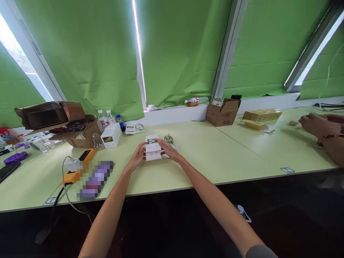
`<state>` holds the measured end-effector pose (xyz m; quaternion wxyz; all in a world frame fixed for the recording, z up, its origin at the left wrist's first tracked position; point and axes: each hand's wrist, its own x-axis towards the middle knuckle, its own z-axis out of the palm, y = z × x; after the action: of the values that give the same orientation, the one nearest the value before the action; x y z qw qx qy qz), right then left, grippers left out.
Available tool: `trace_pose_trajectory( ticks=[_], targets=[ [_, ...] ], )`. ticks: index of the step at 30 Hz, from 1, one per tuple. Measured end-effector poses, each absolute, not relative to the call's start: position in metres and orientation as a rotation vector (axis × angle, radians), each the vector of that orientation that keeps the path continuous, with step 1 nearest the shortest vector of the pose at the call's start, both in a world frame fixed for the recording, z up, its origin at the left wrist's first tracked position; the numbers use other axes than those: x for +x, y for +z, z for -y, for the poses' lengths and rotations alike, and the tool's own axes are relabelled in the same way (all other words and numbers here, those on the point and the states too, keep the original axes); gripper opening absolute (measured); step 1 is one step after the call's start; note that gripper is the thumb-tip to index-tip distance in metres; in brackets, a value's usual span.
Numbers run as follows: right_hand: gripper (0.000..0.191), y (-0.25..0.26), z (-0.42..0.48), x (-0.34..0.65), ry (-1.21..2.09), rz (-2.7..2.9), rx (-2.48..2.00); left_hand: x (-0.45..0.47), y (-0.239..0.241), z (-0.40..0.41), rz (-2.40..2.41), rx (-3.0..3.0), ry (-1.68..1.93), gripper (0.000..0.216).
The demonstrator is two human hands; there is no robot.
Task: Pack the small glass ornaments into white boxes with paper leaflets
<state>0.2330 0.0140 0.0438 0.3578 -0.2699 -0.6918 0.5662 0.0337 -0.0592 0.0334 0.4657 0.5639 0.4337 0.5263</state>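
Observation:
Both my hands hold a small white box (152,147) on the pale green table (215,157). My left hand (138,156) grips its left side, fingers curled. My right hand (168,149) closes over its right side and top. The box carries a small picture on its upper face and its lower flap looks open. A small clear glass item (168,138) stands just behind my right hand.
At left lie an orange power strip (80,163), open cardboard boxes (80,134), a stack of white boxes (110,136) and water bottles (106,117). A cardboard box (222,111) sits by the window sill. Another person's hands (319,125) work at the right edge near yellow boxes (262,115).

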Motion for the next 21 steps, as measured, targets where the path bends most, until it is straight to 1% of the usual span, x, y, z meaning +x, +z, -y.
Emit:
trace_pose_trajectory(
  ticks=[3, 11, 14, 17, 19, 21],
  targets=[
    [0.057, 0.043, -0.013, 0.231, 1.471, 1.8, -0.679, 0.033, 0.03, 0.056, -1.107, 1.375, 1.338, 0.069],
    [0.057, 0.043, -0.014, 0.234, 1.508, 1.811, -0.653, 0.029, 0.025, 0.05, -1.141, 1.323, 1.373, 0.082],
    [0.066, 0.044, -0.014, 0.236, 1.556, 1.83, -0.579, 0.028, 0.028, 0.051, -1.139, 1.287, 1.39, 0.085],
    [0.076, 0.042, -0.015, 0.236, 1.551, 1.844, -0.545, 0.029, 0.032, 0.053, -1.145, 1.283, 1.391, 0.075],
    [0.075, 0.04, -0.017, 0.236, 1.52, 1.847, -0.551, 0.031, 0.035, 0.055, -1.158, 1.298, 1.381, 0.066],
    [0.072, 0.037, -0.02, 0.235, 1.48, 1.846, -0.568, 0.033, 0.038, 0.057, -1.155, 1.317, 1.363, 0.063]
  ],
)
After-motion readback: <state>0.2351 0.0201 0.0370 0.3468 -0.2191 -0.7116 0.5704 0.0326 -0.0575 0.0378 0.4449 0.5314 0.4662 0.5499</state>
